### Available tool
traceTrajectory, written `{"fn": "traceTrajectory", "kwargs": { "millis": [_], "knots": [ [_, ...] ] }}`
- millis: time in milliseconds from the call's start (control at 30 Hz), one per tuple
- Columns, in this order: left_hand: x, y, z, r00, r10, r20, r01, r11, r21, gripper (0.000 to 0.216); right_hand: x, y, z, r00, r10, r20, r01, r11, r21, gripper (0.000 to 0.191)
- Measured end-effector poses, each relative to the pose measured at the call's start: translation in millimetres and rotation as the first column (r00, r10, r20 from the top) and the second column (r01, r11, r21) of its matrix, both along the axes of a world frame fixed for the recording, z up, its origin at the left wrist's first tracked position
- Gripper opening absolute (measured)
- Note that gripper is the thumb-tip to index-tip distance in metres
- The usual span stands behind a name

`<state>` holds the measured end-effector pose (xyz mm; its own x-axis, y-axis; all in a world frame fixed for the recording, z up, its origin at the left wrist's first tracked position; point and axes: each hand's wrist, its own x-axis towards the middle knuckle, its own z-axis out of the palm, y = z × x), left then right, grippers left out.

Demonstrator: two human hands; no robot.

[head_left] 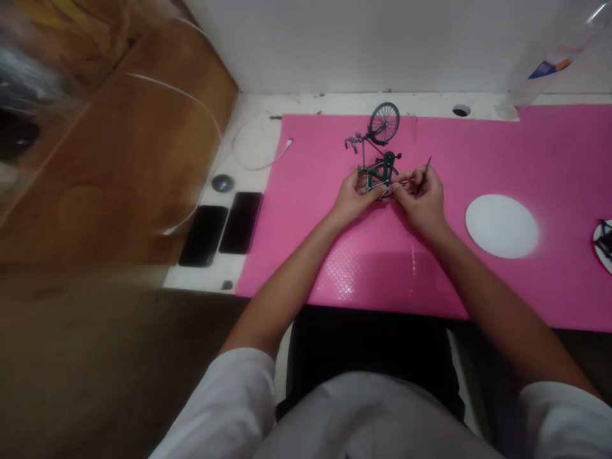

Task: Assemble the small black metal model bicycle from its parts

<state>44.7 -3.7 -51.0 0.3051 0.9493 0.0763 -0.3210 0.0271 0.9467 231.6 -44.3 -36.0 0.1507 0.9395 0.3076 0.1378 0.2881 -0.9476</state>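
A small dark green model bicycle (377,143) stands on end on the pink mat (478,159), one wheel up at the back. My left hand (351,197) is closed round the lower wheel and frame of the model. My right hand (421,194) pinches a thin dark tool (424,172) and a small metal part at the same wheel. Both hands touch the model near its lower end.
A white round plate (502,225) lies on the mat to the right. Another plate with dark parts (605,242) shows at the right edge. Two black phones (222,233) and a white cable (258,150) lie left of the mat. A clear bottle (549,64) stands back right.
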Motion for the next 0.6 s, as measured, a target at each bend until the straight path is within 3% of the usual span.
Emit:
{"fn": "traceTrajectory", "kwargs": {
  "millis": [367,600],
  "knots": [
    [1,-1,1.5,1.0,0.012,-0.004,-0.012,1.0,-0.012,0.069,3,6,-9.2,1.0,-0.003,0.013,0.003,1.0,0.026,0.066],
    [-3,-2,10.3,0.999,-0.005,-0.035,0.004,1.0,-0.024,0.056,-1,2,-4.3,0.999,-0.019,0.029,0.019,0.999,0.029,0.071]
  ]
}}
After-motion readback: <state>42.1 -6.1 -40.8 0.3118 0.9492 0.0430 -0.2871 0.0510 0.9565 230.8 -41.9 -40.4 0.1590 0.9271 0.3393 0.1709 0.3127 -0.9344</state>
